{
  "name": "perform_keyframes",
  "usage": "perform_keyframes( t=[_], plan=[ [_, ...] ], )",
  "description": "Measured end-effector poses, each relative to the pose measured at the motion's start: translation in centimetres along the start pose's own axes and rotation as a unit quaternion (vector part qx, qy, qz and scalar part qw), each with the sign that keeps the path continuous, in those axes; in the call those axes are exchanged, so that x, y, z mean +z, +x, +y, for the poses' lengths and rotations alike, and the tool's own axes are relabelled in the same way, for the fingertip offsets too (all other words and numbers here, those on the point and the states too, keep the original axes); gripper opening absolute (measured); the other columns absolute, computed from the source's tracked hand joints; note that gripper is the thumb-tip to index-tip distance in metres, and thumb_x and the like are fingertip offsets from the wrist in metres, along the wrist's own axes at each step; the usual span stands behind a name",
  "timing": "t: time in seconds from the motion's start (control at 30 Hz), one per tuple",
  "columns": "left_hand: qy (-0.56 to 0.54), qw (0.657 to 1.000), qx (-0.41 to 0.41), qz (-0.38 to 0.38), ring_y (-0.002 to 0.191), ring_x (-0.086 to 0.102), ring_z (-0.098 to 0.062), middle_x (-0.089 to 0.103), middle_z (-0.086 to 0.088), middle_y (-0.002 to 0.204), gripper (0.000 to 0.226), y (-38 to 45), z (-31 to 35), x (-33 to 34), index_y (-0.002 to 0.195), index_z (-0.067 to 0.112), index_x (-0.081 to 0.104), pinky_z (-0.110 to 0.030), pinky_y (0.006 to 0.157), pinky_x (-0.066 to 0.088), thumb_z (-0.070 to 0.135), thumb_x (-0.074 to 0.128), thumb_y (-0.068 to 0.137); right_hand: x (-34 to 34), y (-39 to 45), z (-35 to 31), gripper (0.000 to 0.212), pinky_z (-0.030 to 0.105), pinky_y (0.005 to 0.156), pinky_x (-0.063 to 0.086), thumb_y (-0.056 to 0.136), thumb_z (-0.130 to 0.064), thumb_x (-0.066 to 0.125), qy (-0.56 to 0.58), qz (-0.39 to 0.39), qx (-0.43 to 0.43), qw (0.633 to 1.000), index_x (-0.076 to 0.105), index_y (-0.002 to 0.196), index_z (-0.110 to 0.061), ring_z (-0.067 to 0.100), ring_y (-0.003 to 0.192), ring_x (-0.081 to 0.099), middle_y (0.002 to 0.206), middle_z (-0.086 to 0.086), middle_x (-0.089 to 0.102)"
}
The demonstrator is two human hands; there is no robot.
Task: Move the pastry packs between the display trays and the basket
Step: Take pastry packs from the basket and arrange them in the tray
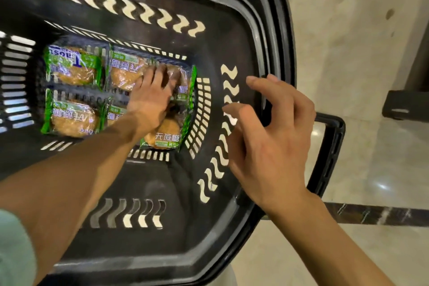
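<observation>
Item: deep black slotted plastic basket (260,30), holding at least five green-edged clear pastry packs (72,65) on its floor. Our left hand (151,97) presses one; right hand (271,137) hovers spread. Trays unseen.

Black basket (274,37) on pale floor (362,30), holding pastry packs (72,67).

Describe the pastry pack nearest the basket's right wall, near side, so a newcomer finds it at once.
Start at the black basket and look down to its floor, where green-edged pastry packs lie. Follow the left hand reaching in; just below its wrist, in the near right corner, lies the pack. Unlike the tidy two-by-two packs further left, it sits tilted, partly under the hand, and its white characters read upright.
</observation>
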State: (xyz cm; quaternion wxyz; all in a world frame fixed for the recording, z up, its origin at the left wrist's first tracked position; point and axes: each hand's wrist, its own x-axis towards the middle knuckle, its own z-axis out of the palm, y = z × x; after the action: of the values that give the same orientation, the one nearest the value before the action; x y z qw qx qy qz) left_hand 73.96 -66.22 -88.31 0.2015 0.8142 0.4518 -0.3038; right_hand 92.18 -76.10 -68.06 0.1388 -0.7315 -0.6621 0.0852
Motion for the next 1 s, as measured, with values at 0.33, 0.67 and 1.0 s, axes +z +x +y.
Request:
perform_keyframes(
  t=[0.33,0.67,1.0],
  plan=[
    [0.005,1.0,0.011,0.027,0.154,0.006,-0.039,0.003,-0.012,0.168,0.1,0.2,-0.4,-1.0,0.161,0.028,-0.001,-0.05,0.126,0.012,0.024,0.07,0.091,0.0,-0.1,-2.7,0.031,0.054,0.101,0.041,0.082,-0.011,0.05,-0.042,0.005,-0.015,0.999,0.073,0.102,-0.007,0.036,0.129,0.039,0.131,0.02,0.061],
    [-0.081,0.992,0.042,0.087,0.146,0.03,-0.03,0.026,-0.008,0.161,0.086,-22.3,-6.1,-15.9,0.158,0.031,0.005,-0.048,0.119,0.029,0.026,0.063,0.095,-8.1,0.8,-5.8,0.047,0.057,0.116,0.03,0.081,-0.022,0.073,-0.118,-0.303,-0.021,0.946,0.064,0.126,-0.012,0.042,0.146,0.029,0.155,0.019,0.04],
    [-0.148,0.892,-0.004,0.428,0.11,0.058,-0.023,0.066,0.0,0.119,0.037,-52.8,-20.6,-39.4,0.125,0.019,0.062,-0.039,0.093,0.044,0.027,0.049,0.091,-33.7,8.9,-34.8,0.039,0.047,0.101,0.043,0.094,-0.029,0.06,-0.018,-0.14,-0.112,0.984,0.06,0.131,-0.016,0.037,0.125,0.05,0.14,0.012,0.053]
  ],
)
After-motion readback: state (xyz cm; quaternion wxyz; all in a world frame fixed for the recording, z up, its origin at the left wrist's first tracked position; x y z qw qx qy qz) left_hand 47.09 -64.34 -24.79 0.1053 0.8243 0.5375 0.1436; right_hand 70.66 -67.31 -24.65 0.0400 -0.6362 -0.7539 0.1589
